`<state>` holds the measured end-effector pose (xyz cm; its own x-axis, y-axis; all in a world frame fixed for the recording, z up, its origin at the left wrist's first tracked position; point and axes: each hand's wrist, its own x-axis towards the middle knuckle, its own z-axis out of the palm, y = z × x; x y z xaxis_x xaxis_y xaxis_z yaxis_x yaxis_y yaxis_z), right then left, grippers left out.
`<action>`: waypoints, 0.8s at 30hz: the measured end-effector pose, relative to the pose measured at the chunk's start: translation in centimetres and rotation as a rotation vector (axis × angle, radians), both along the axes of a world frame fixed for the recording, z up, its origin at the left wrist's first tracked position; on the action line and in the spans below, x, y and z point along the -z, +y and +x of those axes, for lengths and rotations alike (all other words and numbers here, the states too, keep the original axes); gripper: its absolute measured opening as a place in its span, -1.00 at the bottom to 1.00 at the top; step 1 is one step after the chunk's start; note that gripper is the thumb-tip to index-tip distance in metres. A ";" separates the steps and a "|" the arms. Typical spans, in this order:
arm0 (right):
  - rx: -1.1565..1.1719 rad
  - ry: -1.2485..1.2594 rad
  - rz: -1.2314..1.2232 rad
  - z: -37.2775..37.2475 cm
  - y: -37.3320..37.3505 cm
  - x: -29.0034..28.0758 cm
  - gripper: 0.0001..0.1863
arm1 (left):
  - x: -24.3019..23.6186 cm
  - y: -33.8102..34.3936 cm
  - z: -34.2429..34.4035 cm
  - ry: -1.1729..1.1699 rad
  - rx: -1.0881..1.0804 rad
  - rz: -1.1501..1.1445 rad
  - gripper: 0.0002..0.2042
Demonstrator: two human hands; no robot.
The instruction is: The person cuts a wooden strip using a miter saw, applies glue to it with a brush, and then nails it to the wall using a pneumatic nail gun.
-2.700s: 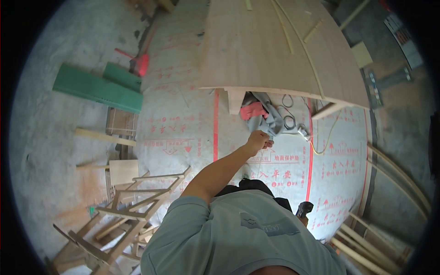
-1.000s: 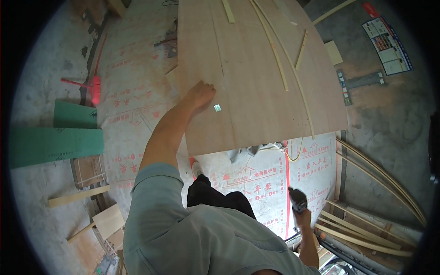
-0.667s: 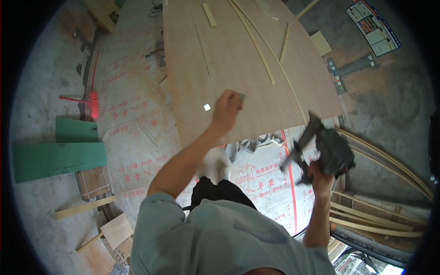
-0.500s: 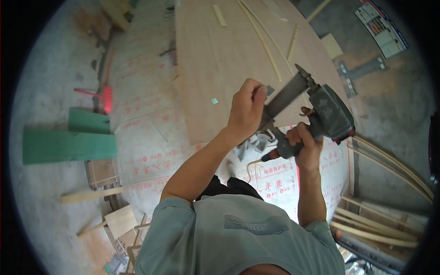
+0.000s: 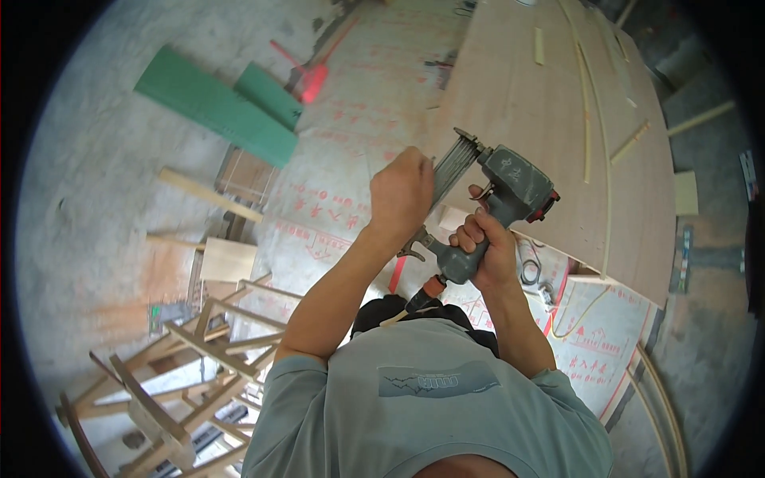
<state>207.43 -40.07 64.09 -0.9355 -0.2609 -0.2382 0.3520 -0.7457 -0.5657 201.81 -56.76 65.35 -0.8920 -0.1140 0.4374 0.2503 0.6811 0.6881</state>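
A dark grey pneumatic nail gun (image 5: 518,179) is held up in front of my chest. My right hand (image 5: 496,251) wraps around its handle, with a finger by the trigger. My left hand (image 5: 398,195) is closed at the side of the long ribbed magazine (image 5: 456,169); its fingertips are partly hidden, and any small thing inside them cannot be made out. At the handle's lower end an orange and black air coupling (image 5: 426,293) joins a pale hose.
A large plywood sheet (image 5: 510,103) with thin wood strips lies ahead and right. Green boards (image 5: 211,107) and a red tool (image 5: 313,82) lie left. A wooden frame trestle (image 5: 199,346) stands at lower left. Printed protective sheeting (image 5: 358,119) covers part of the floor.
My view has turned to the right in the room, so the plywood now sits further right and the trestle shows at lower left. Both hands still hold the nail gun, which has shifted left in view.
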 end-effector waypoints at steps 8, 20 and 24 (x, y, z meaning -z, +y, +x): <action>-0.289 -0.032 0.004 0.9 0.5 -3.9 -0.57 | -3.9 0.3 5.8 -0.092 -0.220 0.078 -0.88; -0.718 -0.201 -0.035 -2.0 5.2 -7.0 -0.61 | -6.9 4.9 9.9 -0.341 -0.505 0.226 -0.77; -0.829 -0.242 -0.065 -3.6 6.0 -6.2 -0.59 | -8.4 3.4 8.6 -0.723 -0.409 0.871 -0.70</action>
